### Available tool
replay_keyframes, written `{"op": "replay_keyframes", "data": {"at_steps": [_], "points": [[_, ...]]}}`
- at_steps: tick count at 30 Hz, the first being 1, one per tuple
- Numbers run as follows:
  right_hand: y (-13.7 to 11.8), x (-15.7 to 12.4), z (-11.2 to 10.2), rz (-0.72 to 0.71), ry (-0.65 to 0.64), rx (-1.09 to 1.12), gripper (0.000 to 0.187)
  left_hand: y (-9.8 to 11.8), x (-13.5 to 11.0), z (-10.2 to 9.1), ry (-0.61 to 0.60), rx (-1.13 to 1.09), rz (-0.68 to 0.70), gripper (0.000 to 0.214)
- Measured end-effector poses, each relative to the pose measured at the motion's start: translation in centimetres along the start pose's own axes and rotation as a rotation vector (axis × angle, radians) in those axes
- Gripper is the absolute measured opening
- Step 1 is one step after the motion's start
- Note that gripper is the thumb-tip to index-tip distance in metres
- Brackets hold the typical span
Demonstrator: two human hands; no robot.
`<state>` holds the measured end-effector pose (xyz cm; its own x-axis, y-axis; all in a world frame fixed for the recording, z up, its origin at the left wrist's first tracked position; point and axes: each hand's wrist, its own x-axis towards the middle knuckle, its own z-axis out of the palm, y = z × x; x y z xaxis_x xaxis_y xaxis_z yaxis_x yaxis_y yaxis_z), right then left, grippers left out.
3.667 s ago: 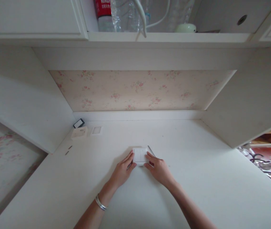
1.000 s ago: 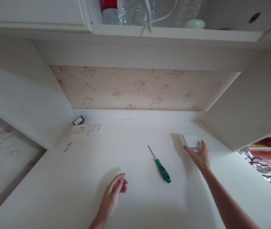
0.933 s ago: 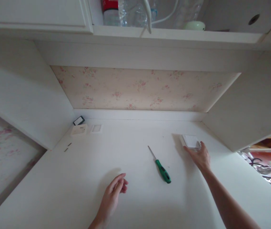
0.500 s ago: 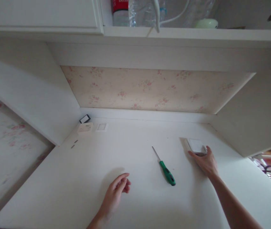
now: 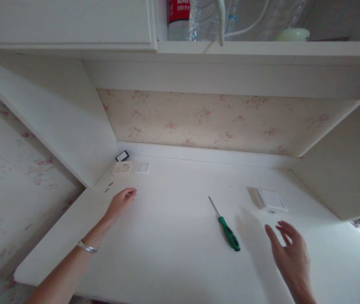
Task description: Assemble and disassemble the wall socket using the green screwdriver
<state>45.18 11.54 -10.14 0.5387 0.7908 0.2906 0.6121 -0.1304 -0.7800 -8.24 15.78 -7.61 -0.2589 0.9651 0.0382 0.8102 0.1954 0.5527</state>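
Note:
My right hand (image 5: 291,253) holds nothing, thumb and fingers spread apart, just in front of a square white switch panel (image 5: 272,199) lying on the right of the white desktop. My left hand (image 5: 121,203) is over the left side, its fingers loosely bent with a small gap at the thumb and nothing visible in them. Close to it are two small dark screws (image 5: 109,187), a white square box (image 5: 123,167) and a thin white square frame (image 5: 143,168). A screwdriver (image 5: 229,234) with a green handle rests between my hands, its tip toward the wall.
A small black-rimmed piece (image 5: 122,156) leans in the back left corner. White side panels (image 5: 62,109) flank the desk. Overhead, an open shelf (image 5: 246,47) holds clear plastic bottles, one red-labelled, a hanging white cable (image 5: 220,25) and a pale green object (image 5: 293,34).
My right hand has let go of the switch panel and drawn back toward me. My left hand has moved forward and left, toward the small parts. The view has shifted slightly left.

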Motion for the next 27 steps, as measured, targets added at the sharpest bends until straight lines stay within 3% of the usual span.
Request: {"op": "replay_keyframes", "data": {"at_steps": [3,6,13,21,27], "points": [[-1.2,-4.8,1.5,0.082,-0.188,0.17,0.058,-2.0,4.0,-1.4,0.076,0.198,0.013,0.038],[-2.3,-8.0,3.0,0.076,-0.292,0.234,0.053,-2.7,6.5,-2.0,0.117,0.343,0.029,0.04],[-2.9,-9.1,4.2,-0.111,-0.357,0.063,0.047,-3.4,9.8,-2.2,0.13,0.572,0.038,0.04],[-2.2,-8.9,4.8,-0.284,-0.344,-0.078,0.041,-3.7,9.7,-3.0,0.111,0.669,0.074,0.034],[-1.9,-8.9,4.9,-0.312,-0.327,-0.089,0.039,-2.3,7.5,-3.2,0.143,0.672,0.157,0.038]]}}
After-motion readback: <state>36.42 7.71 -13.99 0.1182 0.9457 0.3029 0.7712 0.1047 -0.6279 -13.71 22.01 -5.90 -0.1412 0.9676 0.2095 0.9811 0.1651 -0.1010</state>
